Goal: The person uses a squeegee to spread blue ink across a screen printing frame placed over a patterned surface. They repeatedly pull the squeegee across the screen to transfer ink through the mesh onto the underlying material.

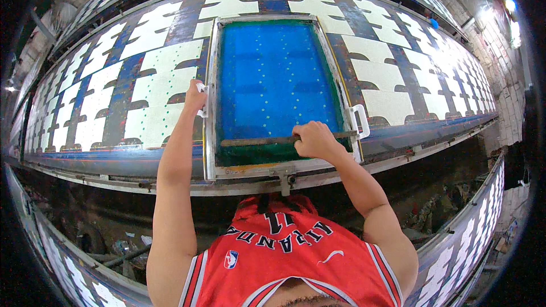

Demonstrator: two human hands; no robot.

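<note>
A large screen printing frame (211, 153) with blue mesh (277, 74) lies on the long printing table. My left hand (196, 99) is closed around the white handle (201, 112) on the frame's left side. In my right hand (316, 140) is a long squeegee (253, 141), gripped near its right part and lying across the near end of the mesh. Another white handle (360, 121) on the frame's right side stands free beside the squeegee's end. Pale cut fabric pieces show faintly through the mesh.
White fabric pieces (375, 82) lie in rows along the dark table. Just left of the frame, a piece (165, 88) bears green dots. A metal rail (244, 189) runs along the near edge. Similar tables stand beyond and behind me; a brick wall (512, 74) is at right.
</note>
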